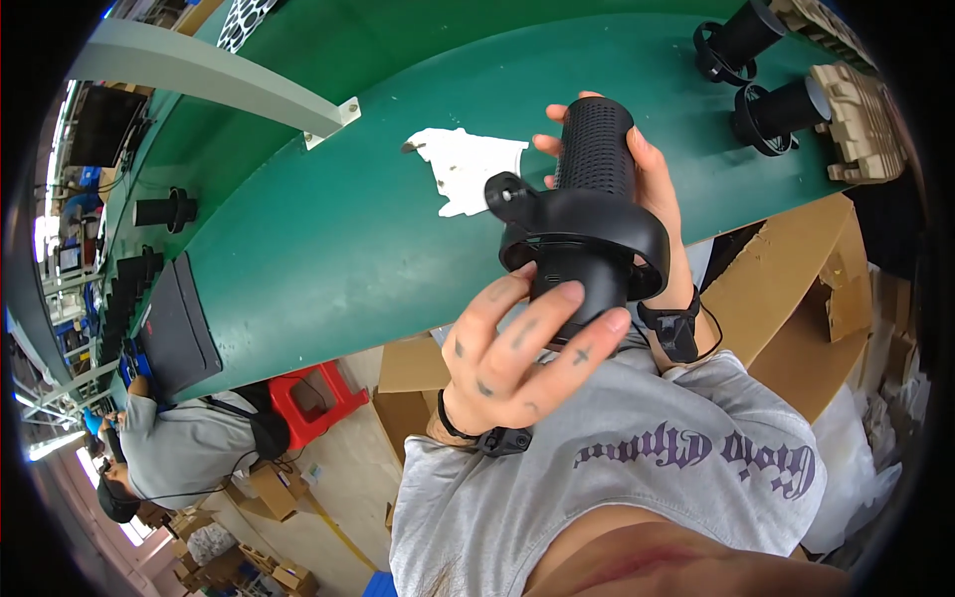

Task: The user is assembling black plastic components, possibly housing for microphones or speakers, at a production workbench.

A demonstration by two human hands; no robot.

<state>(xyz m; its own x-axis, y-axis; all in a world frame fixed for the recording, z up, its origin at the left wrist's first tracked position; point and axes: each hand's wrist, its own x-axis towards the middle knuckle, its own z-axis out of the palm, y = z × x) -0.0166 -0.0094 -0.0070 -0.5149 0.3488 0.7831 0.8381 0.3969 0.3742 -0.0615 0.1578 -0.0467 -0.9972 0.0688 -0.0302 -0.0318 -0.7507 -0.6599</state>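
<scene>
Our left hand [527, 348] is part-closed, its bent fingers laid across the smooth lower barrel of a black device [597, 154], with its thumb hidden from us. Our right hand [662, 189] is curled round the perforated upper cylinder, thumb along the near right side, fingertips showing past the left side. Between the two grips we see the device's wide ring, with a small round lug sticking out at its left. We hold the whole piece tilted, in front of our grey shirt [637, 438] and over the near edge of the green table [348, 249]. A black wrist unit [676, 331] is strapped on our right wrist, and a similar one sits on the left. Just beyond the device, to its left, a crumpled white sheet [473, 164] with dark smudges lies on the tabletop. Toward the far right we see two similar black pieces near a beige moulded tray [860, 119], with an open cardboard box [786, 298] below. Off to the left are a pale metal post [209, 75] bolted to the table, a flat dark grey panel [179, 328], a red stool [313, 403] and a co-worker in grey [199, 448].
</scene>
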